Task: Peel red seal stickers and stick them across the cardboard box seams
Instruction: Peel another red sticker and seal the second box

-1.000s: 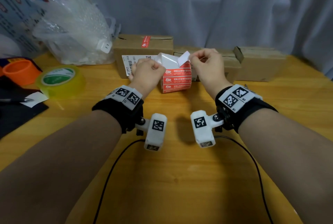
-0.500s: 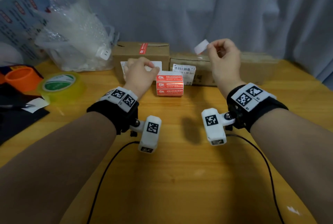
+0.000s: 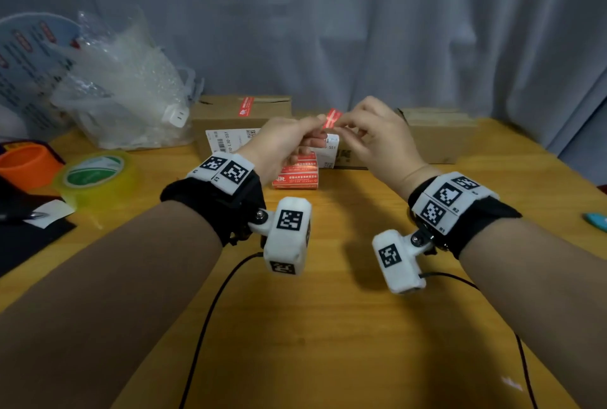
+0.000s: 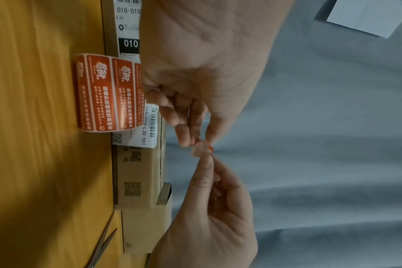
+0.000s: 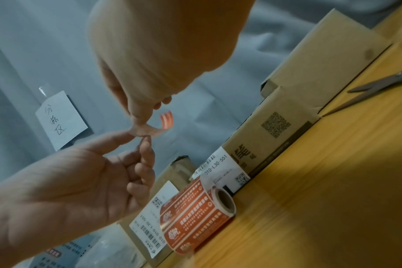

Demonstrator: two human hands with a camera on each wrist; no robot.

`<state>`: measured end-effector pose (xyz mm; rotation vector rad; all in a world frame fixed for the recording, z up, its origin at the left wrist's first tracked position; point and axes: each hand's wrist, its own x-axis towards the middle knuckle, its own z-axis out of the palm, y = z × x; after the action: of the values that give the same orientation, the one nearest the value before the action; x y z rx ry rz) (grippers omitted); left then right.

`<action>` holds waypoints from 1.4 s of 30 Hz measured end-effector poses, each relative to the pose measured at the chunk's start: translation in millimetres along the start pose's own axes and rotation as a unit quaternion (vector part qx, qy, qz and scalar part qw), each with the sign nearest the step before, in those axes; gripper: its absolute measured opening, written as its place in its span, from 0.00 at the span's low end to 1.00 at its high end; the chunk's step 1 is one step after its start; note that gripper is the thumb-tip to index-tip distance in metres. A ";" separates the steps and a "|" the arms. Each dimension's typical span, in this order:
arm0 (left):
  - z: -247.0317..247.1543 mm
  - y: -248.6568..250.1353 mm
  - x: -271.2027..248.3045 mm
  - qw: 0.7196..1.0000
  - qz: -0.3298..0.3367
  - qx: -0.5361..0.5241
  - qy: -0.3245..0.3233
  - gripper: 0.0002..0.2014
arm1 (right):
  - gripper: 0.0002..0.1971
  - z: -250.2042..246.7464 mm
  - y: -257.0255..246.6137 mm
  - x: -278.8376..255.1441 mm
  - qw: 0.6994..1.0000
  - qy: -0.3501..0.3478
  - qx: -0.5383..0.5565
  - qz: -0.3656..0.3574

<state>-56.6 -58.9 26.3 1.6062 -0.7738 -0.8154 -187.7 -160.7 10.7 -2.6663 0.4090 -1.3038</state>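
Both hands pinch one sticker (image 3: 332,117) together in the air: left hand (image 3: 282,142) at 9 o'clock of it, right hand (image 3: 377,139) at 3. Keep it taut and flat, then lay it centred across the seam of the box (image 3: 437,135) behind.

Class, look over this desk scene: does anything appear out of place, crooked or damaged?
The red sticker pinched between the left hand and right hand is curled rather than flat. The rightmost cardboard box has an end flap standing open. Nothing else stands out.
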 end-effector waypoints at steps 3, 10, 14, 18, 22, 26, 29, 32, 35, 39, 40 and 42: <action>7.3 1.3 5.8 1.000 0.016 0.003 -0.002 0.07 | 0.09 -3.3 7.7 -4.1 0.999 -0.030 -0.009 -0.009; 23.1 3.9 25.3 0.991 0.110 0.076 0.026 0.06 | 0.07 -8.4 32.7 2.9 0.979 -0.065 0.074 0.178; 29.1 5.0 42.0 0.979 0.142 0.147 0.010 0.10 | 0.08 0.6 49.7 22.7 0.947 -0.049 0.141 0.284; 32.4 6.9 59.4 0.974 0.144 0.175 0.005 0.09 | 0.09 5.1 55.9 40.4 0.913 -0.034 0.262 0.311; 34.0 6.2 74.9 0.976 0.140 0.167 0.009 0.10 | 0.08 13.0 67.6 52.8 0.912 -0.036 0.264 0.312; 38.8 2.7 88.4 0.984 0.114 0.139 0.000 0.11 | 0.15 20.9 84.7 57.4 0.916 -0.051 0.230 0.324; 46.4 2.7 96.5 0.986 0.104 0.127 -0.004 0.15 | 0.15 26.9 95.1 59.2 0.927 -0.035 0.194 0.319; 47.3 4.6 103.0 0.977 0.096 0.191 -0.002 0.21 | 0.14 24.7 101.0 61.5 0.922 -0.020 0.197 0.332; 42.9 1.0 108.9 0.885 0.158 0.436 -0.050 0.25 | 0.10 18.1 105.3 64.1 0.904 -0.128 0.216 0.346; 39.9 -14.4 113.0 0.739 0.134 0.639 -0.166 0.42 | 0.09 18.3 112.8 70.1 0.875 -0.216 0.234 0.366; 38.5 -19.8 114.7 0.724 0.122 0.656 -0.173 0.45 | 0.09 19.4 114.0 71.3 0.871 -0.221 0.232 0.372; 36.8 -27.8 115.7 0.712 0.122 0.668 -0.178 0.48 | 0.10 21.5 115.6 72.1 0.869 -0.231 0.220 0.378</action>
<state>-22.4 -170.0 -18.4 2.4915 -2.1318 -0.2653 -149.1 -292.5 23.0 -1.9859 0.8426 -0.4307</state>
